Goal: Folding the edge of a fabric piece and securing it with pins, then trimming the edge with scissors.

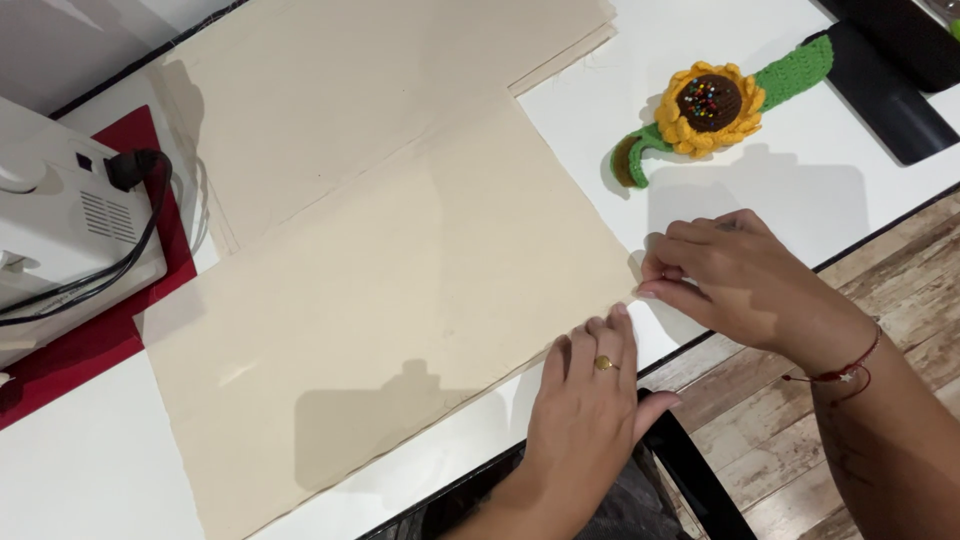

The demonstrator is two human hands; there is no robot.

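Nearest the camera, the left hand (pixel 585 400) lies flat and open, palm down, its fingertips pressing the near edge of a cream fabric sheet (pixel 400 300) close to its corner; a gold ring sits on one finger. Just beyond, the right hand (pixel 735 280) is curled, thumb and fingers pinched on that same corner, which lies at the right end of the sheet near the front edge of the white table (pixel 800 190). A red cord bracelet (pixel 845 368) circles the right wrist.

The fabric looks like plain woven cotton — matte, slightly stiff, with a soft crease running across it and cut edges that appear a little raw. It is roughly rectangular and lies askew over a second, similar sheet (pixel 330 80) farther back.

The likely slip here: if the pinching hand pulls while the flat hand eases its pressure, the sheet could skew or slide off the table edge, and the corner could lose its alignment.

Farther off, a crocheted sunflower pincushion (pixel 710 105) rests on the table — yellow petals, brown centre studded with coloured pin heads, a green knitted band curling from both sides. To the left stands a white sewing machine (pixel 60 230) on a red mat (pixel 120 330), a black cable (pixel 140 230) looped at its side.
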